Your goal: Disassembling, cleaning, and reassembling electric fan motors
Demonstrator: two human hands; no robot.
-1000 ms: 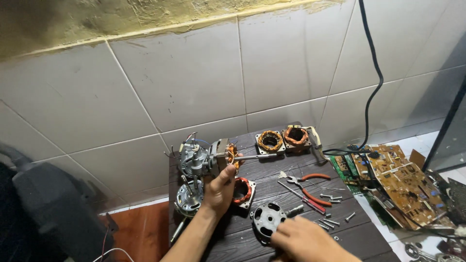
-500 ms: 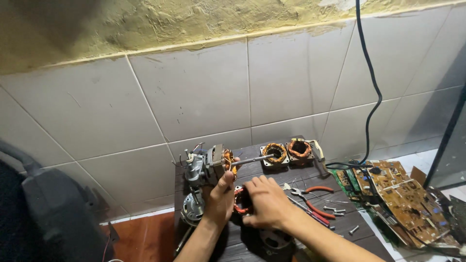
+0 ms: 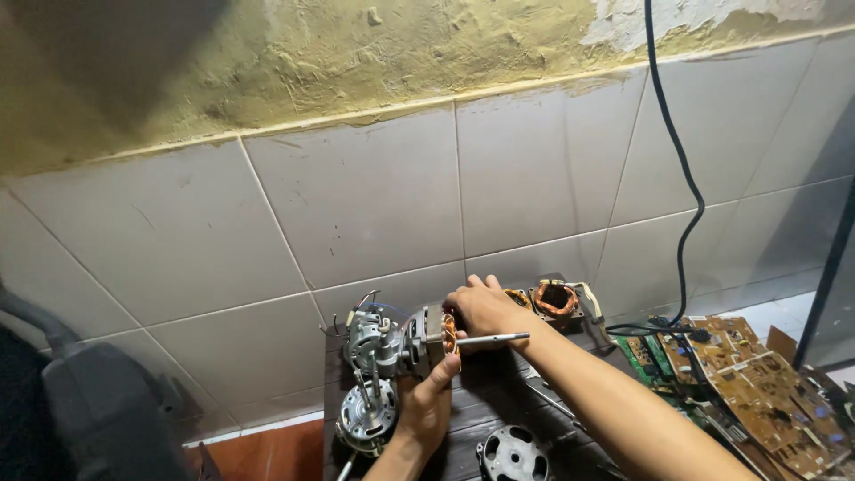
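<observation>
A fan motor (image 3: 411, 339) with copper windings and a steel shaft (image 3: 492, 338) pointing right lies on the dark wooden table (image 3: 481, 410). My left hand (image 3: 430, 403) grips the motor body from below. My right hand (image 3: 481, 307) rests over the motor's right end, fingers curled on the winding just above the shaft. A grey gearbox (image 3: 367, 339) is attached at the motor's left end.
A second motor (image 3: 363, 420) stands in front left and a round motor cover (image 3: 511, 454) lies near the table's front. A copper-wound stator (image 3: 557, 300) sits by the tiled wall. Several circuit boards (image 3: 753, 383) pile at right. A black cable (image 3: 681, 205) hangs down the wall.
My right hand moved from the round cover at the table's front up to the motor's right end. My left hand stayed on the motor. The view tilted upward.
</observation>
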